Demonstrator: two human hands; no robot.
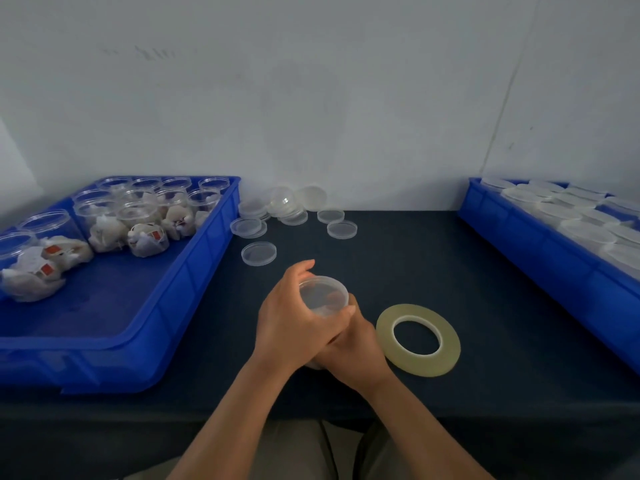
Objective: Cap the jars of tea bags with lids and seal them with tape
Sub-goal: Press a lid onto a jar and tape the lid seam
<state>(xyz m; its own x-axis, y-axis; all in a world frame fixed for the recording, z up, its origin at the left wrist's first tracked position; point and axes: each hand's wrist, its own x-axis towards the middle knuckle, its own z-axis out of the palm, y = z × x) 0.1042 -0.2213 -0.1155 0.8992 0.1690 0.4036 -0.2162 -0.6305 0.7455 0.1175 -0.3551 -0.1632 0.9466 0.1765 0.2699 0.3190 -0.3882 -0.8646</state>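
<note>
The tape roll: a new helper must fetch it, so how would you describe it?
Start at the dark table between the two blue trays. Just right of the right hand, which holds the jar with the left hand, the tape roll lies flat. It is the only yellowish ring with a white core; the loose lids are clear discs.

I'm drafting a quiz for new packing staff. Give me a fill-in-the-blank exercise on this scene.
1. The left hand and right hand together grip one clear capped ___.
2. The tape roll lies flat on the table, to the ___ of both hands.
3. The left tray and right tray are both ___ in colour.

Missing words: jar; right; blue.
</note>
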